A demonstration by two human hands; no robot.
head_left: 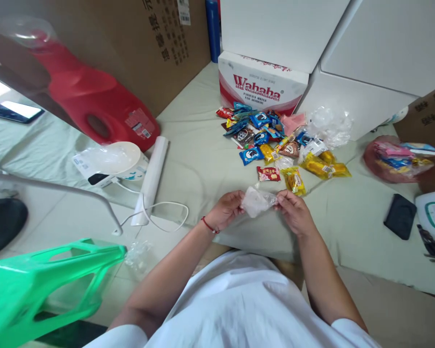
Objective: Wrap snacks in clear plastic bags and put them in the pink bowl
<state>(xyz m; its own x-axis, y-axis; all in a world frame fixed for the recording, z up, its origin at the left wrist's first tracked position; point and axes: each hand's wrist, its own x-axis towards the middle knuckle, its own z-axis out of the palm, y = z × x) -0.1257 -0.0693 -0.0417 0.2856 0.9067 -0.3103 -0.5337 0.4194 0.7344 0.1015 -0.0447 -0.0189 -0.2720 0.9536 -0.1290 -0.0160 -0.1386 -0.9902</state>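
Note:
A small clear plastic bag [256,201] is stretched between my two hands above the front of the cloth-covered surface. My left hand [227,209], with a red cord on its wrist, pinches the bag's left end. At its other end, the fingers of my right hand [293,210] are closed on the plastic. Whitish contents show inside, too unclear to name. Just beyond the bag lie a small red snack packet [268,174] and a yellow snack packet [293,181]. Behind them spreads a pile of wrapped snacks [261,136], many in blue wrappers.
A Wahaha box [263,82] stands behind the pile, beside crumpled clear plastic [329,125]. At left are a large red jug [101,96], a white roll [152,181] with a cable, and a green stool [58,285]. To the right sit a filled bag [398,159] and a black pouch [400,216].

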